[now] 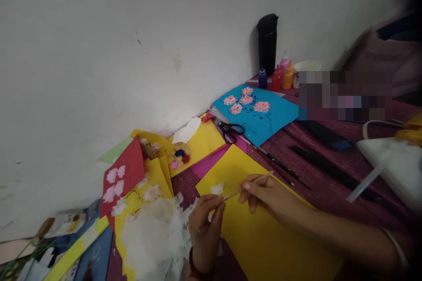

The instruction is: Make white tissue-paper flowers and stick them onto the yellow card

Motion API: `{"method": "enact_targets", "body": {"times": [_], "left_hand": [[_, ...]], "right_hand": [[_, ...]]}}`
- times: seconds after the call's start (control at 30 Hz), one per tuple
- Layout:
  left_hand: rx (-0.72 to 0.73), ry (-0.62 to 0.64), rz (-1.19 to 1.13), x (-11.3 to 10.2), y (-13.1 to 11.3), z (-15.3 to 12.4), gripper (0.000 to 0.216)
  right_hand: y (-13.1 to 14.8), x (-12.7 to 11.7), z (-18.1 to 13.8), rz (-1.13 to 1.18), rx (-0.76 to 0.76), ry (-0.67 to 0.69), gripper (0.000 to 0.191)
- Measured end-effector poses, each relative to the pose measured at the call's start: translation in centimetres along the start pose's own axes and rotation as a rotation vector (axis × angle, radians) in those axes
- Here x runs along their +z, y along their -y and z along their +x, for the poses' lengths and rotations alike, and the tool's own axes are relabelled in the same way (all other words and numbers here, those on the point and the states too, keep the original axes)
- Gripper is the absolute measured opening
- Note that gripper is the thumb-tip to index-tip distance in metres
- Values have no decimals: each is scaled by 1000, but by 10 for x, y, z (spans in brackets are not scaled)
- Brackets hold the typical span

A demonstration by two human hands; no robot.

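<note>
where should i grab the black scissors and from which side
Take the scissors by the black handle loops, coming from the near right: they lie flat, loops toward the blue card, blades seemingly pointing away toward the wall.

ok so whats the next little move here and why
Probably ease the stick down so its lower end meets the white tuft. The left hand pinches that end and the right hand holds the upper part, both over the yellow sheet. The tuft lies on the sheet right beside that end.
</note>
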State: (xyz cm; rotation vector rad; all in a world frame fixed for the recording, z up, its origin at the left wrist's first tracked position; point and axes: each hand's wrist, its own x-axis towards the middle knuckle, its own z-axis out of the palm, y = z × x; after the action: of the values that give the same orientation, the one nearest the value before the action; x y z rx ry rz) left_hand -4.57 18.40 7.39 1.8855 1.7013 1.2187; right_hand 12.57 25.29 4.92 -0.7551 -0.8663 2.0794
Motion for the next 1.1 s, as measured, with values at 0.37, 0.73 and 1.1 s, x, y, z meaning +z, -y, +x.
{"method": "enact_targets", "body": {"times": [0.37,0.73,1.1], "left_hand": [[-250,49,109,-6,16,51,17],[-239,344,434,29,52,45,12],[-236,315,394,12,69,33,14]], "right_hand": [[12,-11,28,26,-38,-90,34],[2,-36,51,-331,-143,-99,32],[-11,-20,51,-618,-241,100,27]]}}
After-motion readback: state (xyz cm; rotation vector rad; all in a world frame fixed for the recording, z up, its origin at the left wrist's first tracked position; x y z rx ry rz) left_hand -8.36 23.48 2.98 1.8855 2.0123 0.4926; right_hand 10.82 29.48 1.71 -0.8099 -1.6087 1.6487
